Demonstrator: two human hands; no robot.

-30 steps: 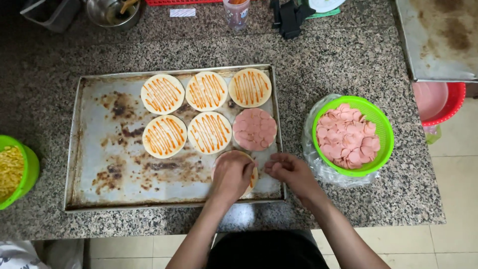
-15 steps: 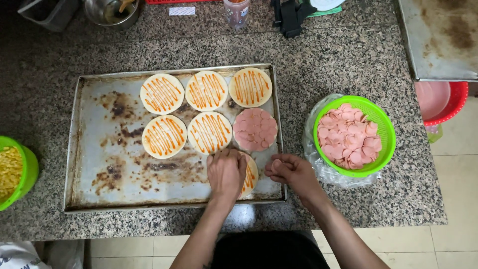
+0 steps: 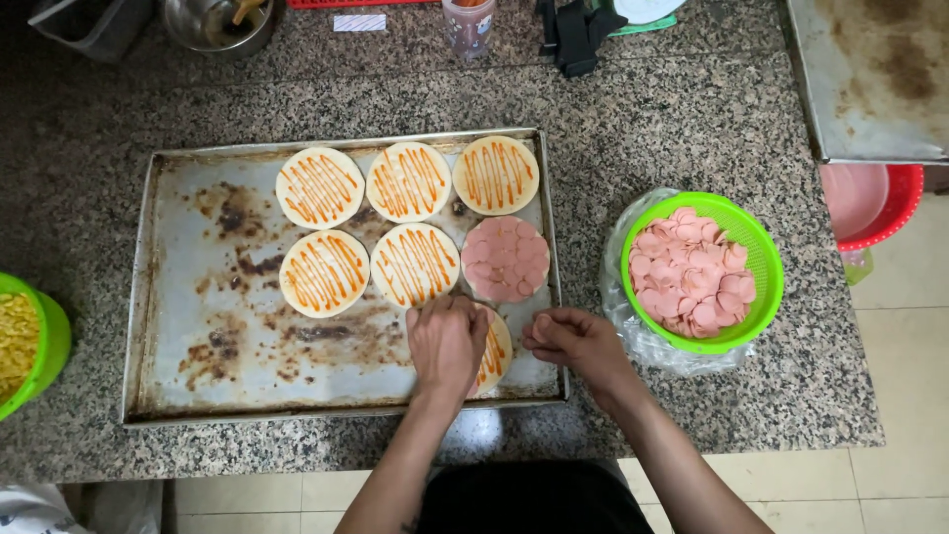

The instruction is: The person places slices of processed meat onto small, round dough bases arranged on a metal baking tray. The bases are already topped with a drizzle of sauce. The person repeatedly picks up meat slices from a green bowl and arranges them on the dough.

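The left hand (image 3: 447, 341) lies palm down on a round dough base (image 3: 491, 348) at the near right corner of the metal baking tray (image 3: 198, 336). Its fingers are spread flat over the base rather than pinching anything, so most of the round is hidden and only its right edge with orange sauce stripes shows. The flat press looks like a way to keep the base steady on the tray.

The right hand (image 3: 573, 341) hovers just beside that base, over the tray's right rim. Its fingers are curled close together at the tips, as if nipping something small, but whether they hold a slice cannot be told.

Five more sauce-striped bases (image 3: 409, 181) sit in two tidy rows at the far side of the tray, close but not overlapping, which leaves each one open for topping. A sixth round (image 3: 505, 258), right behind the left hand, is already covered in overlapping pink sausage slices.

The green basket (image 3: 761, 247) of pink slices stands on the speckled stone surface (image 3: 672, 129), just right of the tray and near the right hand, within easy reach. A green bowl of yellow corn (image 3: 30, 341) waits at the far left edge.
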